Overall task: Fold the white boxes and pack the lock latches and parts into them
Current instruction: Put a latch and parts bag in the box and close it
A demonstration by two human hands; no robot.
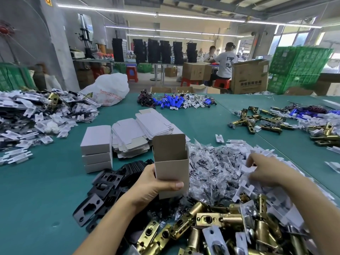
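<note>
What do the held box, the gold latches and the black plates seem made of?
Box: thin paperboard, matte, greyish inside, creased flaps. Latches: metal, glossy brass-coloured finish, bright reflections. Black plates: likely coated metal, matte black, crisp punched holes; plastic not ruled out.

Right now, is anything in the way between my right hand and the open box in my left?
Nothing visible does. The left hand holds the box upright, its lid flap standing at the far side, mouth open. The right hand is at white card inserts to its right.
</note>
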